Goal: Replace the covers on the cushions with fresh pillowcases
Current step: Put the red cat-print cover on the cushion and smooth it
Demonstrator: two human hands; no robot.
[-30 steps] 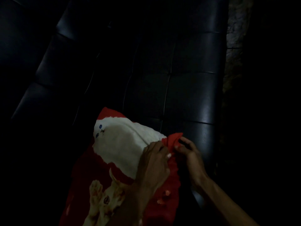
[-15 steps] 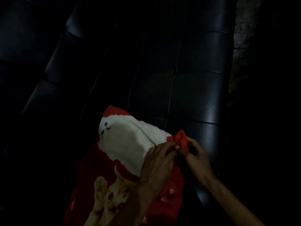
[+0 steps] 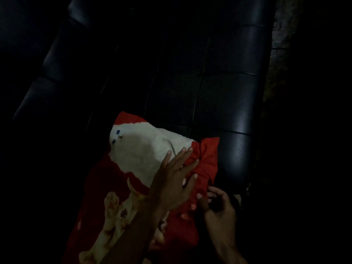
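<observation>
A cushion in a red pillowcase, printed with a white cat and an orange kitten, lies on a black leather sofa. My left hand rests flat on the cushion near its upper right corner, fingers straight and spread. The red fabric is bunched into folds at that corner. My right hand is at the cushion's right edge, lower down, with fingers curled and thumb and fingertips pinching the edge of the red cover. The scene is very dark, so what lies under the fingers is hard to see.
The sofa's tufted seat stretches away above the cushion, with its backrest at the left and its rounded front edge at the right. A strip of rough floor shows beyond that edge. Everything else is in darkness.
My left hand has let go of the corner and opened flat on the cushion. My right hand has slid from the top right corner down along the right edge.
</observation>
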